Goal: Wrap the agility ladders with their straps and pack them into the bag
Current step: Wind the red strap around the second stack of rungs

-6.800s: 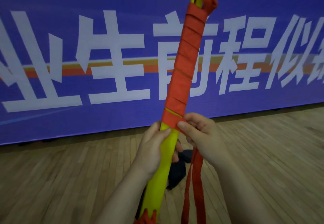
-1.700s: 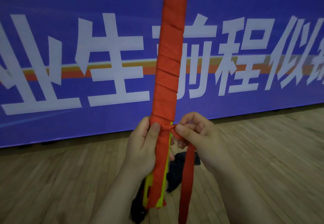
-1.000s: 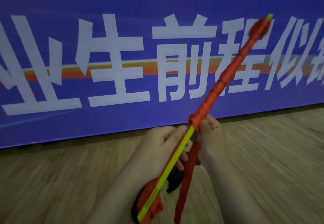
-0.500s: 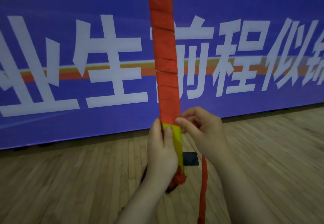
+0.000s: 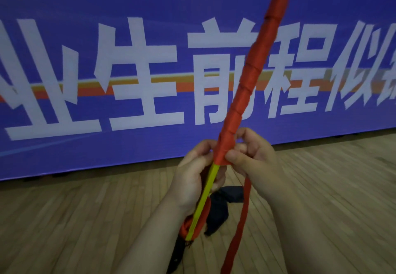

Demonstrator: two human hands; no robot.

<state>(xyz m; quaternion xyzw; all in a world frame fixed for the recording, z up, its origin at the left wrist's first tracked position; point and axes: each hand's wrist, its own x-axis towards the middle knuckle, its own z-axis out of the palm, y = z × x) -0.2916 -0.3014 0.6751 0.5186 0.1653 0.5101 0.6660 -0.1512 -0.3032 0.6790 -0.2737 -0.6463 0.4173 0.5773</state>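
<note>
A bundle of yellow agility ladder rungs [image 5: 205, 196] rises in front of me, tilted up to the right, edge-on to the camera. A red strap [image 5: 255, 61] is wound in turns around most of its length, out past the top of the frame. My left hand [image 5: 192, 181] grips the bare yellow lower part just below the last turn. My right hand [image 5: 255, 155] pinches the strap at that last turn. The loose strap tail [image 5: 240, 226] hangs down from my right hand. A dark bag [image 5: 222, 205] lies on the floor behind the hands, partly hidden.
A large blue banner with white characters [image 5: 139, 74] stands upright across the whole back. Wooden plank floor [image 5: 75, 220] spreads below it on both sides of my arms.
The bundle has turned from flat-on and upright to edge-on and tilted right. Both hands have kept their hold near the last strap turn.
</note>
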